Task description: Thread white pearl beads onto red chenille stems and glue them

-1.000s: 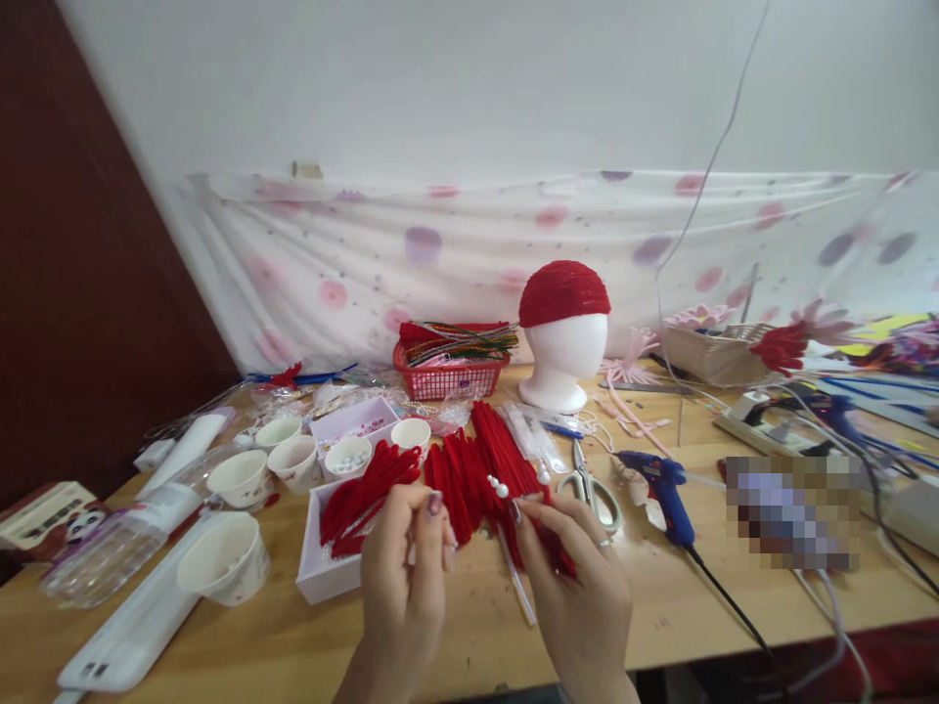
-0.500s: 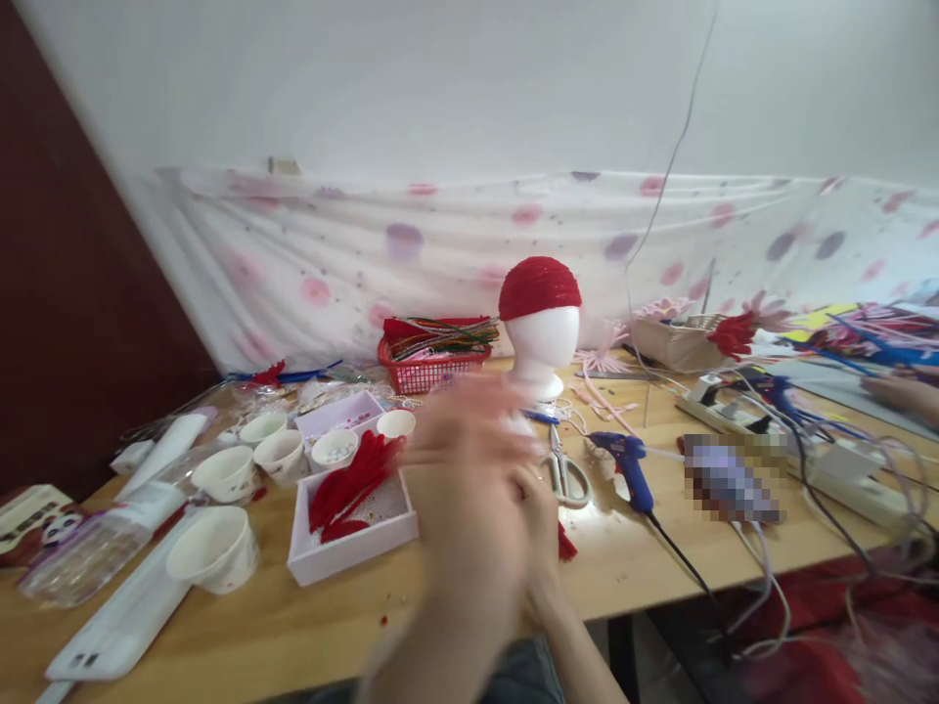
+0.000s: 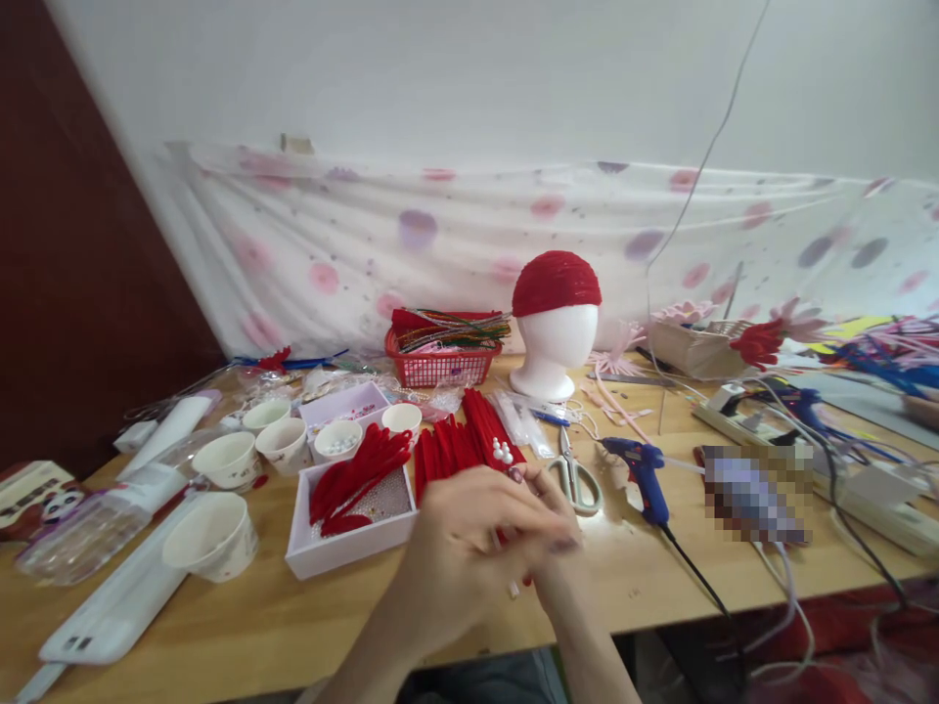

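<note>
My left hand [image 3: 469,548] reaches across the front of my right hand [image 3: 558,523], its fingers bent and slightly smeared; what they grip, if anything, is hidden. The fingers of my right hand are closed, with a small cluster of white beads [image 3: 503,452] at their tips. A bit of red fuzzy material [image 3: 502,536] shows between the hands. Right behind them lie bundles of red chenille stems [image 3: 447,448]. Scissors [image 3: 574,479] with pale handles rest just right of my hands. A blue glue gun [image 3: 640,479] lies farther right.
At left are a white box [image 3: 352,557] with red chenille pieces and beads, several paper cups [image 3: 212,538] and a long white device [image 3: 117,606]. Behind stand a red basket [image 3: 440,369] and a white foam head [image 3: 558,342] in a red cap. Cables and a power strip [image 3: 866,499] lie right.
My left hand has swung down from in front of the red stem bundles, uncovering them and the bead cluster. The view has shifted a little, so the table's things appear moved.
</note>
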`<control>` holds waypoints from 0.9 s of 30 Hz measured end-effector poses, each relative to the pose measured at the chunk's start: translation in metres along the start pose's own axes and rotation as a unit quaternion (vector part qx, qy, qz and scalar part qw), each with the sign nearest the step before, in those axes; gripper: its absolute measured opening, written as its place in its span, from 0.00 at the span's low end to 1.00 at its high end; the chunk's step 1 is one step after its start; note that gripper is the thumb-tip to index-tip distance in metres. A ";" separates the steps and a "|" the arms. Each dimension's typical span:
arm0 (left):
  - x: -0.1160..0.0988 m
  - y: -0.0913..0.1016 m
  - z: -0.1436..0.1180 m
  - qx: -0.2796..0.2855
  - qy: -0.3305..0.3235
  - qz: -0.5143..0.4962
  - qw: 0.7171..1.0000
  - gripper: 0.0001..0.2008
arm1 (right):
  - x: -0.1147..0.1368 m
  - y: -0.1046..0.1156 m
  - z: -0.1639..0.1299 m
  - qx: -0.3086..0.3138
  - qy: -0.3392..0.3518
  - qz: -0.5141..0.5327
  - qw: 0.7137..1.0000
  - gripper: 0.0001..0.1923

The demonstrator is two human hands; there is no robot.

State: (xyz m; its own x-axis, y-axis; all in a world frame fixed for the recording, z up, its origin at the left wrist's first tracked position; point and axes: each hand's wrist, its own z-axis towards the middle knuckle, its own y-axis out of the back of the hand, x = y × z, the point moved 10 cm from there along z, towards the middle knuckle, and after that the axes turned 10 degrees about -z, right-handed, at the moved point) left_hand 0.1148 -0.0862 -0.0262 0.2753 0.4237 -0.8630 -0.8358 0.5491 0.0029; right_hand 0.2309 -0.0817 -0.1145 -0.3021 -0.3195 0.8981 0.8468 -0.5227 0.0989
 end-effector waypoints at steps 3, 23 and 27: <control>0.027 0.072 -0.016 -0.222 0.067 -0.010 0.973 0.09 | -0.009 -0.012 -0.006 0.049 -0.086 0.084 0.992 0.15; 0.064 0.050 -0.017 -0.076 0.057 0.122 0.988 0.14 | -0.034 -0.067 -0.021 0.194 -0.271 0.298 0.894 0.13; 0.072 0.090 -0.033 -0.239 0.085 0.099 0.962 0.07 | -0.031 -0.067 -0.025 0.208 -0.277 0.315 0.884 0.09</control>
State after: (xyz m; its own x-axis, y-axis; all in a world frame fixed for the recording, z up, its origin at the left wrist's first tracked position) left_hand 0.0444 -0.0298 -0.1048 0.0398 0.3389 -0.9400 -0.9981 0.0573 -0.0215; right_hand 0.1726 -0.0571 -0.1596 0.4496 0.0524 0.8917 0.8931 -0.0068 -0.4498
